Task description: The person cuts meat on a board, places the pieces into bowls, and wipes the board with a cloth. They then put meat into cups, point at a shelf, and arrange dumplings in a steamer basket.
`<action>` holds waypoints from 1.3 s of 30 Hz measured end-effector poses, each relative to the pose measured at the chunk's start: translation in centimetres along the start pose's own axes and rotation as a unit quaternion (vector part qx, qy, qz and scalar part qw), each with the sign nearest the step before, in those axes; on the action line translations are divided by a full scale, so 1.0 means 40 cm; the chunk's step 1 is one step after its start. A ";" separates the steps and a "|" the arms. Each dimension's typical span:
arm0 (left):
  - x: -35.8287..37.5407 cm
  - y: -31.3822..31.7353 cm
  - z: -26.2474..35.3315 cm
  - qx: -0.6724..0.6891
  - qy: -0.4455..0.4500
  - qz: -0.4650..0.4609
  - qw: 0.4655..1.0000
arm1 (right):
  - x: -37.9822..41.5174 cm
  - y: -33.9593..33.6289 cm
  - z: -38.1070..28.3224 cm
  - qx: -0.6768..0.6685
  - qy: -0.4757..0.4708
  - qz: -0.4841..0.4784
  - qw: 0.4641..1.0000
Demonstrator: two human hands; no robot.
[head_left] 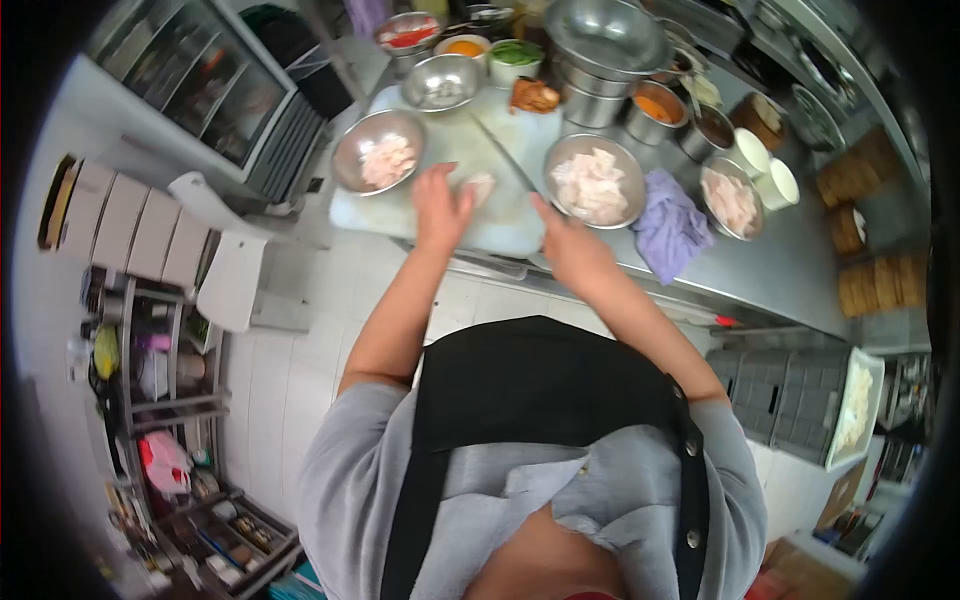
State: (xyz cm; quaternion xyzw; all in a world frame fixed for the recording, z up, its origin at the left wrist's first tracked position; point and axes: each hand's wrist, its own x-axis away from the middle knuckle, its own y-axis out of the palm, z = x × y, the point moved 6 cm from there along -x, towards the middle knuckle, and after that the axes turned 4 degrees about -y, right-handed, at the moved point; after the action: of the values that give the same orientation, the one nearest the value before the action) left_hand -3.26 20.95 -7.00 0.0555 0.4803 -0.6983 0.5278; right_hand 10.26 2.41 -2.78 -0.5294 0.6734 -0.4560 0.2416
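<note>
My right hand [580,252] is closed around the handle of a knife [508,155], whose long blade points away over the white cutting board [375,215]. Close to the board's front edge is my left hand [440,205], its fingers apart and holding nothing. A small pale piece of raw meat [482,187] lies just right of my left fingertips, left of the blade. On the board's left side, a metal bowl [345,165] holds cut pale meat [387,160]. Another metal bowl [632,212], full of larger pale pieces [597,187], stands right beside the knife.
A purple cloth [672,230] lies between the large bowl and a smaller bowl of meat [730,200]. Behind the board stand a metal bowl [442,82], a browned chunk of food [535,96], a tub of greens [515,62] and stacked steel pots [592,103]. White cups [775,185] stand farther right.
</note>
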 end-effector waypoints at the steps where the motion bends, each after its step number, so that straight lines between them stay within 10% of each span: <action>1: -0.002 -0.012 -0.003 0.010 0.005 0.010 1.000 | -0.033 0.027 -0.004 0.007 -0.009 0.013 1.000; 14: -0.069 -0.114 0.165 0.175 0.026 0.012 0.984 | 0.090 -0.103 -0.020 -0.067 -0.194 0.288 0.935; 21: -0.026 0.034 0.515 0.392 0.061 -0.288 0.872 | 0.199 -0.060 0.461 0.208 0.081 0.338 0.914; 25: 0.055 0.295 0.659 0.402 -0.005 -0.393 0.827 | 0.179 -0.012 0.525 0.082 0.041 0.273 0.958; 28: 0.084 0.505 0.691 0.255 0.003 -0.313 0.915 | 0.216 -0.057 0.556 -0.002 -0.112 0.275 0.955; 31: 0.168 0.646 0.703 -0.159 0.046 -0.236 0.958 | 0.255 -0.142 0.593 -0.063 -0.125 0.044 0.989; 39: 0.154 0.618 0.725 -0.173 0.061 -0.223 0.957 | 0.359 -0.518 0.683 -0.168 -0.242 0.225 0.929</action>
State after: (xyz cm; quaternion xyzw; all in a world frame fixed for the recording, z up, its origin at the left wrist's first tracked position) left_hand 26.04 -3.95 -10.27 -0.1030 0.6249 -0.6999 0.3301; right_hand 37.90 -21.25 4.75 -0.4911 0.7625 -0.1280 0.4013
